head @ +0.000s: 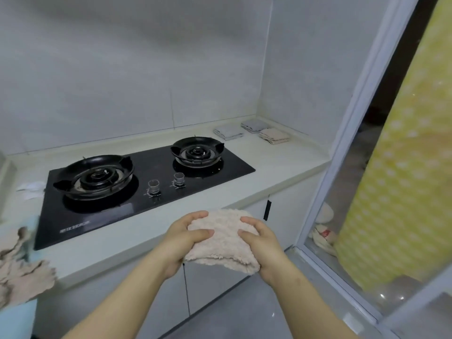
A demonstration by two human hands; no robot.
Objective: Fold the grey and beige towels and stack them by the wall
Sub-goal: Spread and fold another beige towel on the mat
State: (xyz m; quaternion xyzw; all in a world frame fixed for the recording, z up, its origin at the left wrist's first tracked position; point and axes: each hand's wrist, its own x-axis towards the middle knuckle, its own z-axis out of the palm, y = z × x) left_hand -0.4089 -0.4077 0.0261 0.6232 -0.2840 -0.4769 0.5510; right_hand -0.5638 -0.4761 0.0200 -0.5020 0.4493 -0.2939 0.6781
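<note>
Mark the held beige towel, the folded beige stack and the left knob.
held beige towel (225,242): head view, fluffy middle.
folded beige stack (274,136): head view, top layer.
left knob (153,186): head view, its cap.

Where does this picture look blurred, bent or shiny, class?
Head view: the beige pile at the left edge is smeared by blur; the door frame leans, bent by the wide lens; the black hob glass shows pale glare; the held towel looks fairly sharp.

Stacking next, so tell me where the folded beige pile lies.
In the head view the beige pile lies on the counter at its far right corner, right of the hob, just in front of a grey pile.
</note>
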